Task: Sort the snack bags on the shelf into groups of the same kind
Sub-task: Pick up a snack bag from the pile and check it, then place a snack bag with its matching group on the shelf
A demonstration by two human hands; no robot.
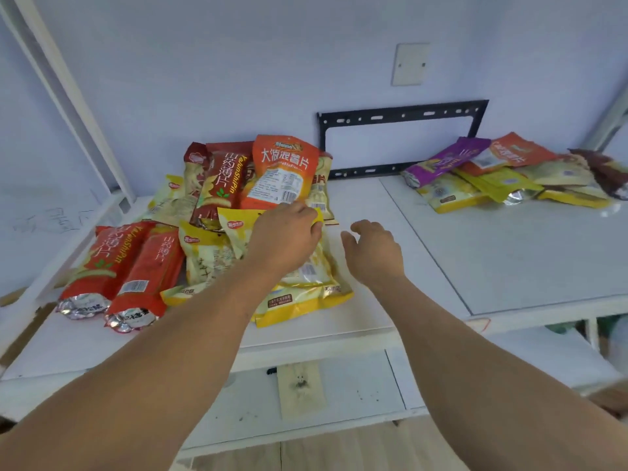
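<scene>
Shelf (373, 300): white laminate board bearing two heaps of snack bags.
Near heap: red foil-ended yam-crisp bags (122, 270) lay side by side at left, seemingly grouped; yellow bags (302, 297) overlapped beside them.
Left hand (285, 232): fingers pinched the top edge of a yellow bag (238, 222), likely to lift it.
Right hand (372, 249): empty, fingers loosely spread, hovering just beside.
Far heap (509, 175): purple, orange, yellow bags, mixed, unsorted.
</scene>
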